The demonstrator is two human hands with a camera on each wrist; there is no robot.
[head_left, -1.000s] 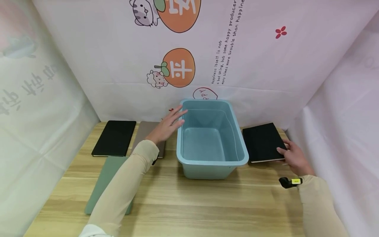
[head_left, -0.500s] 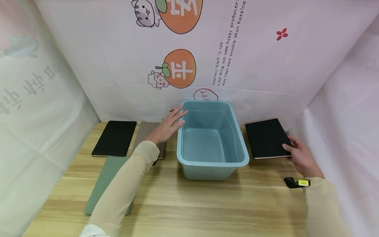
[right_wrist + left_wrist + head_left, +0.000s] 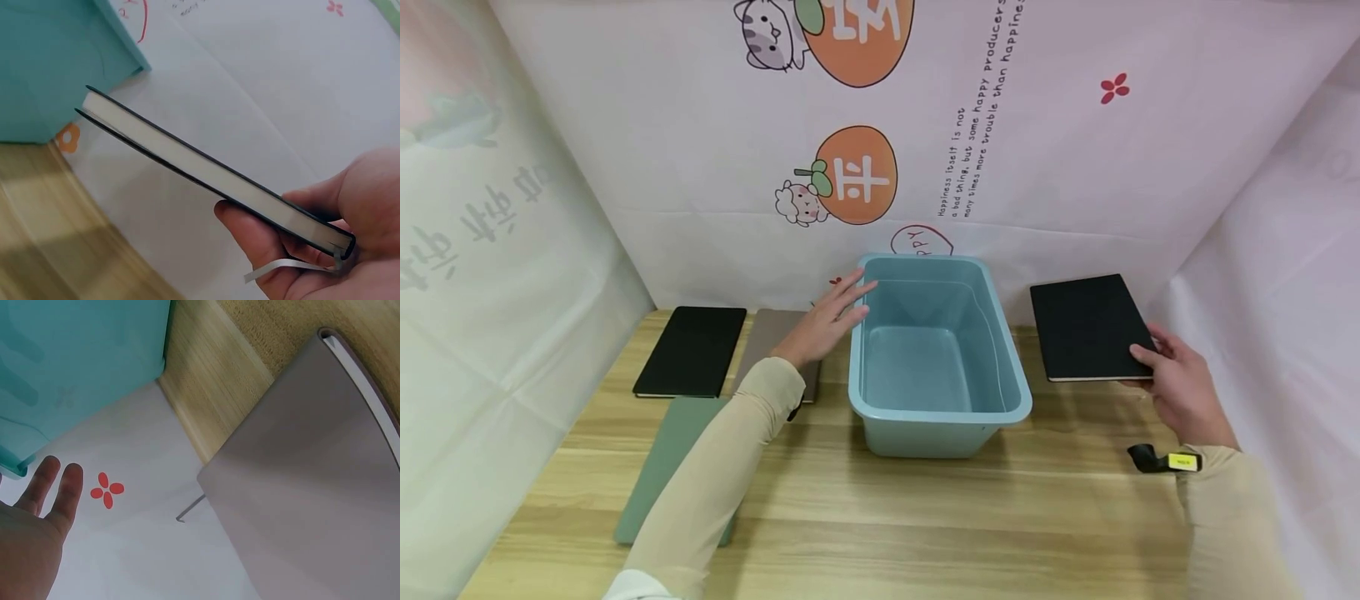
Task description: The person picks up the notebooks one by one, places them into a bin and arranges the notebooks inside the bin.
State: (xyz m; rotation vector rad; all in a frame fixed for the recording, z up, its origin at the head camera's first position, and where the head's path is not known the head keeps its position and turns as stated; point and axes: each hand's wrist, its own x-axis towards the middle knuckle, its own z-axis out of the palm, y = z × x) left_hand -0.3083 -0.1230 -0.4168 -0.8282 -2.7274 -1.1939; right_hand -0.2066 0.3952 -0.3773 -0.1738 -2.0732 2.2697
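My right hand (image 3: 1183,387) pinches a black notebook (image 3: 1092,327) at its right edge, thumb on top and fingers underneath, raised above the table to the right of the bin. In the right wrist view the notebook (image 3: 200,169) shows its white page edges, and a grey ribbon marker (image 3: 275,267) hangs from it. Fingers spread, my left hand (image 3: 826,321) is at the left rim of the light blue plastic bin (image 3: 940,433). Nothing lies inside the bin. Below the left wrist is a grey-brown notebook (image 3: 312,462), partly hidden by that arm in the head view.
Another black notebook (image 3: 691,350) lies at the back left of the wooden table (image 3: 955,533). In front of it is a green notebook (image 3: 662,467), partly covered by the left forearm. White printed cloth (image 3: 1045,167) walls the back and both sides.
My right hand has lifted the black notebook from the table, moving it up and slightly right. The left hand stays by the bin rim.
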